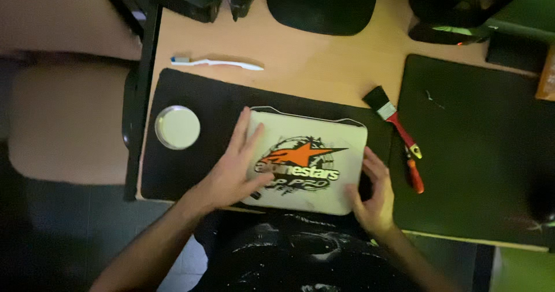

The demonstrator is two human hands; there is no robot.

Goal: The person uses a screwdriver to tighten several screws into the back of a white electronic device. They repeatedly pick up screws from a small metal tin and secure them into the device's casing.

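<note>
A: Item one, grip. Left hand (234,170) laid flat, fingers spread wide, palm down on the pale rounded-rectangle laptop lid with an orange star sticker (324,139). Nothing clasped.

B: Right hand (374,195)?

A: Set against the lid's right front corner, fingers loosely curled along the edge; touching, not clearly closed round it. Cannot tell whether gripping.

B: Location of laptop?

A: Lying closed on a black rectangular desk mat (191,170), front centre of the light wooden desk (300,55), just before the body.

B: Hidden or cut off?

A: Lid's near-left corner covered by the left palm. Dark objects along the top edge cropped and too dim to name. Picture blurred; small marks on the second mat unreadable.

B: Counts, working outward?

A: Laptops, one. Hands, two. Round shallow silver tin (177,127), one, on the mat left of the laptop, apart from it. Flat paintbrush with black bristles and red handle (396,121), one, just right of the laptop. Orange-handled small tool (415,175), one, beside the brush handle. White toothbrush (217,64), one, on bare desk behind the mat. Second dark mat (480,153), far right; mats, two.
</note>
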